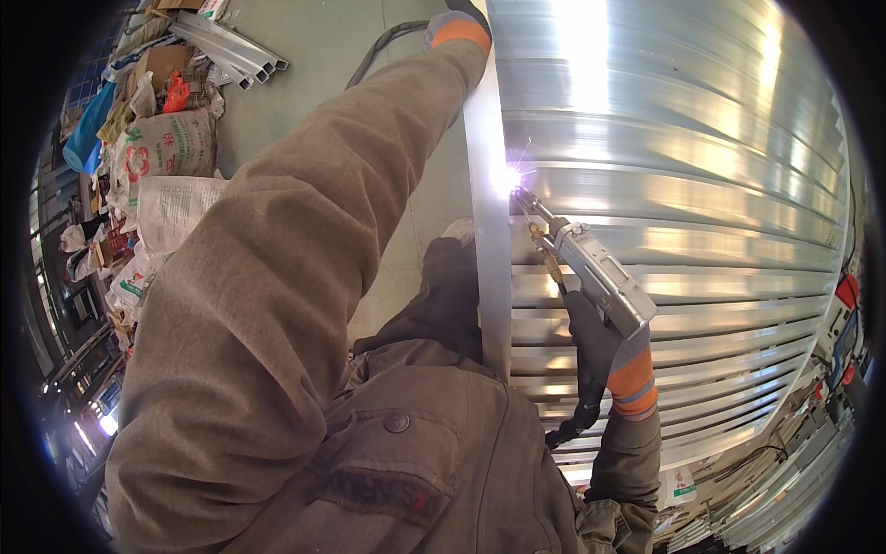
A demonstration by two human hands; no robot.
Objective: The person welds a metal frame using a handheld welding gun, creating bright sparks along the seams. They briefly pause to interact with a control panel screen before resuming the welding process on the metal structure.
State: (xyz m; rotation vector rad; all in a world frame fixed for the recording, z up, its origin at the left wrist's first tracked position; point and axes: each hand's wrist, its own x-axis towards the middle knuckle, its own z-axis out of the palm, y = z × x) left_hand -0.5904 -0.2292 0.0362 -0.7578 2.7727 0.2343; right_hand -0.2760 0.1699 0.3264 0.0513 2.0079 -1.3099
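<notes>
My right hand (595,337), in a dark glove with an orange and grey cuff, is closed round the handle of a silver hand-held welding gun (604,277). The gun's nozzle points up and left at a bright violet-white arc (509,180) with thin sparks. That glare sits where a long flat metal bar (491,305) meets a row of shiny metal slats (664,175), and it hides the seam. My left hand (464,20), gloved with an orange cuff, is stretched far ahead to the bar's far end. The top edge cuts off its fingers.
Square metal tubes (226,51) lie on the floor at the far left. Below them are sacks (171,148), a blue item (88,134) and mixed clutter. A dark cable (383,42) runs near my left hand. More metal lengths (784,494) lie at the lower right.
</notes>
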